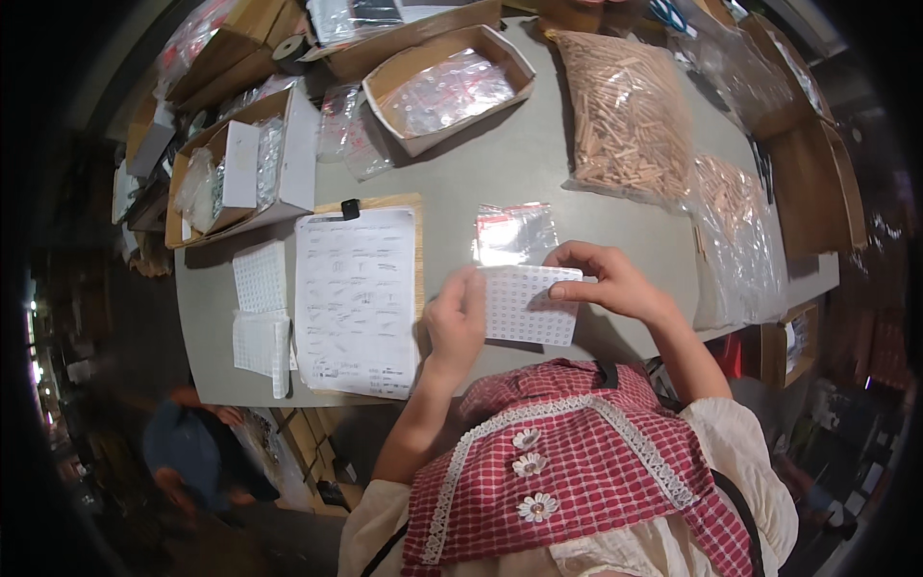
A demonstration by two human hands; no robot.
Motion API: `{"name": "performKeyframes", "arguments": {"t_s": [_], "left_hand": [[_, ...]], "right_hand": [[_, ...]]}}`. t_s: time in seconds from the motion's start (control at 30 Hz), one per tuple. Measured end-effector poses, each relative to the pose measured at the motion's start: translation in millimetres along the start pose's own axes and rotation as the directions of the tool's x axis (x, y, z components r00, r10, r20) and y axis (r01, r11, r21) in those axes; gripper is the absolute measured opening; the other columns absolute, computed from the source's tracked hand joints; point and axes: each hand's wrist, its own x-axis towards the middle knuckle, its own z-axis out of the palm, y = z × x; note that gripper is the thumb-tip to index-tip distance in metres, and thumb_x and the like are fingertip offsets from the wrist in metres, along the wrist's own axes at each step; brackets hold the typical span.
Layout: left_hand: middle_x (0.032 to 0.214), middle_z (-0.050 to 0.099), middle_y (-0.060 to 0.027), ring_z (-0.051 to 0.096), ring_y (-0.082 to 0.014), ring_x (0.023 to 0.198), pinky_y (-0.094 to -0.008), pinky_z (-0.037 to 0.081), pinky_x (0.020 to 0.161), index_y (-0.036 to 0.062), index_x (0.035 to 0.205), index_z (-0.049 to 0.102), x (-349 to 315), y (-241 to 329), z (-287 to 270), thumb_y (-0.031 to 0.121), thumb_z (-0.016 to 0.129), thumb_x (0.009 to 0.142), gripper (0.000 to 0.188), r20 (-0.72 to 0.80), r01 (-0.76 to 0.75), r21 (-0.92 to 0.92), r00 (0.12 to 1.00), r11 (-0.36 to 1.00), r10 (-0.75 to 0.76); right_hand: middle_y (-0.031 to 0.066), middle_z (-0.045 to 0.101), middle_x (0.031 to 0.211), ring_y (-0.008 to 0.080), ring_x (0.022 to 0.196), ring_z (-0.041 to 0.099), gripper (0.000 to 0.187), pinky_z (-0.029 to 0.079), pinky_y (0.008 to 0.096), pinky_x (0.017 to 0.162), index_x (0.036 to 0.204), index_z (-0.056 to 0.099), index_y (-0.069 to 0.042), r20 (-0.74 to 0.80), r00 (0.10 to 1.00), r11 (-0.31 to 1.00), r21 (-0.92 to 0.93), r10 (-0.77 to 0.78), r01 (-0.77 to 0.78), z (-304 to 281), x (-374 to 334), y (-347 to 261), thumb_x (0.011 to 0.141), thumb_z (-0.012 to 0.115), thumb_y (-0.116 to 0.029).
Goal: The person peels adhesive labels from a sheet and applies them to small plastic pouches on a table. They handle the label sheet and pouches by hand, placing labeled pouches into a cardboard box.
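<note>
White gridded sheet (527, 313) held over grey table (452, 183), right of clipboard (419, 226). Upper right corner pinched by right hand (612, 279). Left edge covered by blurred left hand (456, 317); grip cannot be told.

left hand (456, 322): blurred | white sheet (524, 313): marks too small to read

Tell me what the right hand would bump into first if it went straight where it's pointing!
The white patterned sheet, which the right hand is touching as it points left. Past that, probably the left hand, though depth is hard to judge.
</note>
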Motion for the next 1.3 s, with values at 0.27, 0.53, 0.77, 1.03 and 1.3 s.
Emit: {"name": "performKeyframes", "arguments": {"t_s": [0.27, 0.53, 0.77, 1.03, 1.3], "left_hand": [[0.108, 0.073, -0.0121, 0.069, -0.0133, 0.099, -0.0257, 0.054, 0.084, -0.0067, 0.120, 0.062, -11.1, 2.8, -0.6, 0.007, 0.062, 0.102, 0.023, 0.373, 0.398, -0.624, 0.908, 0.672, -0.191], [0.116, 0.071, -0.0152, 0.070, -0.0183, 0.104, -0.0301, 0.057, 0.090, -0.0083, 0.132, 0.055, -19.7, 10.7, 0.6, 0.004, 0.068, 0.097, 0.039, 0.446, 0.453, -0.504, 0.865, 0.735, -0.228], [0.115, 0.071, -0.0138, 0.070, -0.0178, 0.103, -0.0302, 0.058, 0.089, -0.0072, 0.124, 0.060, -4.9, 24.0, -13.8, -0.001, 0.072, 0.091, 0.036, 0.444, 0.445, -0.383, 0.857, 0.810, -0.261], [0.086, 0.074, -0.0074, 0.068, -0.0097, 0.077, -0.0235, 0.053, 0.068, -0.0045, 0.108, 0.071, -6.0, 1.3, -20.3, 0.010, 0.077, 0.091, 0.023, 0.415, 0.398, -0.196, 0.862, 0.896, -0.292], [0.083, 0.068, -0.0011, 0.061, -0.0054, 0.075, -0.0200, 0.048, 0.070, -0.0011, 0.100, 0.068, -0.2, 44.0, -15.4, 0.003, 0.071, 0.094, 0.008, 0.303, 0.324, -0.455, 0.932, 0.829, -0.198]], "right_hand": [[0.0051, 0.072, 0.096, 0.0109, 0.089, 0.068, 0.017, 0.055, 0.0264, 0.080, 0.108, 0.066, 0.001, -0.216, 0.975, 0.971, 0.238, 0.054, -0.001, 14.5, -21.8, 34.3, 0.094, 0.074, -0.005], [0.0026, 0.066, 0.099, 0.0100, 0.090, 0.065, 0.037, 0.054, 0.0273, 0.079, 0.122, 0.060, -0.003, -0.148, 0.986, 0.988, 0.121, -0.082, 0.100, 25.0, -12.3, 25.3, 0.089, 0.078, -0.005], [0.0019, 0.067, 0.096, 0.0091, 0.085, 0.065, 0.032, 0.054, 0.0254, 0.072, 0.118, 0.061, -0.002, -0.071, 0.996, 0.990, 0.124, -0.058, 0.066, 17.7, -6.4, 20.1, 0.090, 0.077, -0.005], [0.0020, 0.070, 0.094, 0.0093, 0.089, 0.064, 0.017, 0.052, 0.0260, 0.077, 0.101, 0.070, 0.000, -0.005, 1.000, 0.969, 0.248, 0.022, -0.020, 3.7, -13.5, 9.9, 0.087, 0.077, -0.006], [0.0015, 0.070, 0.081, 0.0066, 0.071, 0.062, 0.013, 0.048, 0.0232, 0.061, 0.094, 0.070, 0.000, -0.072, 0.997, 0.947, 0.320, 0.017, 0.007, 13.9, -16.2, 17.4, 0.090, 0.079, -0.010]]}}
